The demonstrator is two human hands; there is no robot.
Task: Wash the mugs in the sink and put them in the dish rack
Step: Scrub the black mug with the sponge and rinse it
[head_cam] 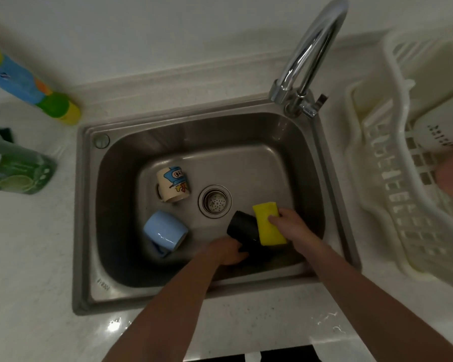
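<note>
Dark lettering on white mug (439, 135) in dish rack (392, 163), perhaps a word, too blurred to read

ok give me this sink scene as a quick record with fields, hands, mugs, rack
left hand: left hand grips the black mug
right hand: right hand presses the yellow sponge on that mug
mugs waiting: cream cartoon-print mug and light blue mug, on their sides in the steel sink
rack: white plastic dish rack right of the sink, white mug in it
tap: chrome tap, no water visible

Brushed steel sink (89, 231), shiny chrome tap (314, 48), glossy blue mug (164, 231), white plastic rack (377, 178)
</note>
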